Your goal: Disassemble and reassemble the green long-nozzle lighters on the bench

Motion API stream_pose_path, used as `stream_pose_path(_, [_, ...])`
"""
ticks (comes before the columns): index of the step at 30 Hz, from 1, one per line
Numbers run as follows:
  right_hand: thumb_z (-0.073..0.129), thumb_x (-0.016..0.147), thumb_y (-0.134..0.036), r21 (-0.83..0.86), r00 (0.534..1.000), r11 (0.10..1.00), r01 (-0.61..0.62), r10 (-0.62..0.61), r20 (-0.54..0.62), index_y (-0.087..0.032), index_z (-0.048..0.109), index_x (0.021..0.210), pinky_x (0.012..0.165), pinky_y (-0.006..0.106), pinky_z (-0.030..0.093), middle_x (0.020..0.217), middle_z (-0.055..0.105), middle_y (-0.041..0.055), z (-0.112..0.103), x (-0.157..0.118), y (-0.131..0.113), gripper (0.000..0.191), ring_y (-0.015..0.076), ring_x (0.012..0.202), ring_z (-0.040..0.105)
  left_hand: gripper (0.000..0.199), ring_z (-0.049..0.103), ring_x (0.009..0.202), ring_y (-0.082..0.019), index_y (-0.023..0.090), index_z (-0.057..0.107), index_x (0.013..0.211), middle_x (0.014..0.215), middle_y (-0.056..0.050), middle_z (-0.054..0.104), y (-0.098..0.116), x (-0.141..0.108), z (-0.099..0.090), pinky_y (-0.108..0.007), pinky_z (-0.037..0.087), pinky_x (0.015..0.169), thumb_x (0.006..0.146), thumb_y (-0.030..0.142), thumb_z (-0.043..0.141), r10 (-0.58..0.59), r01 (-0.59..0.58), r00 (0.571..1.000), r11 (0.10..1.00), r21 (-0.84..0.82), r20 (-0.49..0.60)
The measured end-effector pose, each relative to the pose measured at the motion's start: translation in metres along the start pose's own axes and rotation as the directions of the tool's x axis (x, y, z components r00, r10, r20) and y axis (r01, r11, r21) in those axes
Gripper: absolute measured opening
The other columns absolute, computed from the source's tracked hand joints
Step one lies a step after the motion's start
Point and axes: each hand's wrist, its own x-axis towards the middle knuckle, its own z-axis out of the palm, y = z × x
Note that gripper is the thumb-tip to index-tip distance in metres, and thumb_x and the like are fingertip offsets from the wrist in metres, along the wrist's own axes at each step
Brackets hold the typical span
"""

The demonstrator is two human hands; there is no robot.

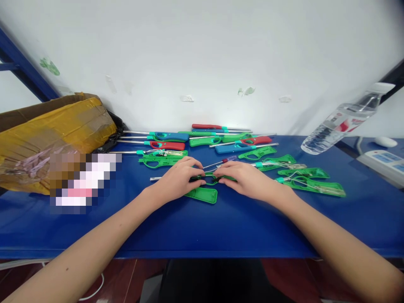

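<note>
My left hand [178,179] and my right hand [244,179] face each other over the middle of the blue table. Between them is a green lighter casing [211,182], with the fingers of both hands closed on its two ends. Fingers cover most of it, so the inner parts are hidden. A metal tube tip [155,179] sticks out left of my left hand. Under that hand's fingertips lies a loose green casing half [203,195]. Just behind the hands rests a screwdriver [229,159] with a purple, see-through handle.
Several long-tubed lighters, including a red one [172,145] and a blue one [230,148], lie along the wall. Opened green casings [318,186] spread to the right. A taped carton [57,134] stands left; a water bottle [342,120] and a power strip [383,162] are right.
</note>
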Motion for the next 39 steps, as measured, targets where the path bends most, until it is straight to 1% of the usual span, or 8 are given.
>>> stream_pose_path(4, [0.057,0.093,-0.017,0.056,1.000,0.998,0.009,-0.010,0.015,-0.020,0.074,0.102,0.090,0.038,0.055,0.102,0.076,0.0072,-0.002,0.000,0.002,0.019,0.0241,0.103,0.068,0.017,0.056,0.107,-0.025,0.019,0.074,0.099,0.110,-0.008,0.064,-0.001,0.000,0.001,-0.042,0.045,0.097,0.090,0.032,0.067,-0.001,0.001,1.000,1.000,0.006,0.004])
stream_pose_path(9, [0.052,0.096,-0.020,0.090,0.998,0.996,0.018,-0.023,0.060,-0.020,0.074,0.107,0.095,0.043,0.052,0.111,0.073,0.0083,-0.006,-0.003,0.006,0.024,0.0265,0.112,0.063,0.018,0.056,0.106,-0.025,0.018,0.074,0.100,0.109,-0.008,0.065,-0.001,0.001,0.002,-0.041,0.046,0.096,0.090,0.031,0.067,0.002,-0.002,1.000,1.000,0.009,0.002])
stream_pose_path(14, [0.048,0.097,-0.018,0.138,0.997,0.990,0.024,-0.034,0.075,-0.022,0.073,0.109,0.102,0.045,0.047,0.112,0.073,0.0078,-0.007,-0.005,0.010,0.028,0.0254,0.109,0.065,0.017,0.057,0.106,-0.025,0.018,0.074,0.099,0.108,-0.009,0.065,0.000,0.001,0.001,-0.040,0.046,0.096,0.090,0.031,0.067,-0.003,0.003,1.000,1.000,0.002,0.006])
stream_pose_path(18, [0.052,0.095,-0.017,0.166,0.997,0.986,-0.009,-0.004,0.077,-0.022,0.073,0.109,0.099,0.040,0.049,0.109,0.074,0.0059,-0.007,-0.004,0.011,0.026,0.0245,0.109,0.066,0.017,0.057,0.105,-0.025,0.018,0.074,0.098,0.107,-0.009,0.066,0.000,0.000,0.000,-0.039,0.046,0.094,0.090,0.031,0.067,-0.003,0.003,1.000,1.000,-0.006,0.009])
stream_pose_path(23, [0.050,0.095,-0.017,0.200,0.996,0.978,-0.066,0.051,0.080,-0.021,0.073,0.106,0.088,0.035,0.053,0.106,0.075,0.0053,-0.009,-0.003,0.009,0.026,0.0222,0.099,0.069,0.017,0.057,0.104,-0.025,0.018,0.074,0.098,0.107,-0.009,0.066,0.000,0.001,0.000,-0.039,0.046,0.093,0.090,0.031,0.067,-0.003,0.003,1.000,1.000,-0.009,0.010])
stream_pose_path(26, [0.049,0.095,-0.015,0.194,0.997,0.980,-0.048,0.035,0.070,-0.021,0.074,0.104,0.089,0.036,0.053,0.105,0.076,0.0052,-0.009,-0.003,0.009,0.027,0.0227,0.100,0.069,0.017,0.057,0.104,-0.025,0.018,0.074,0.098,0.107,-0.009,0.066,0.000,0.001,0.000,-0.039,0.046,0.093,0.090,0.031,0.067,-0.004,0.005,1.000,1.000,-0.010,0.010])
stream_pose_path(31, [0.051,0.095,-0.018,0.145,0.999,0.989,-0.028,0.022,0.041,-0.020,0.075,0.104,0.094,0.039,0.051,0.110,0.074,0.0068,-0.005,-0.004,0.013,0.025,0.0246,0.106,0.066,0.017,0.057,0.103,-0.024,0.017,0.075,0.097,0.106,-0.009,0.066,0.000,0.001,-0.001,-0.039,0.047,0.093,0.089,0.030,0.068,-0.010,0.010,1.000,1.000,-0.015,0.006])
stream_pose_path(39, [0.055,0.093,-0.014,0.147,1.000,0.989,-0.012,0.010,0.014,-0.019,0.076,0.099,0.090,0.038,0.053,0.099,0.077,0.0048,-0.003,-0.003,0.014,0.022,0.0235,0.095,0.069,0.016,0.058,0.102,-0.024,0.017,0.075,0.097,0.106,-0.009,0.066,0.001,0.002,-0.001,-0.039,0.047,0.092,0.090,0.030,0.067,-0.010,0.010,1.000,1.000,-0.027,0.007])
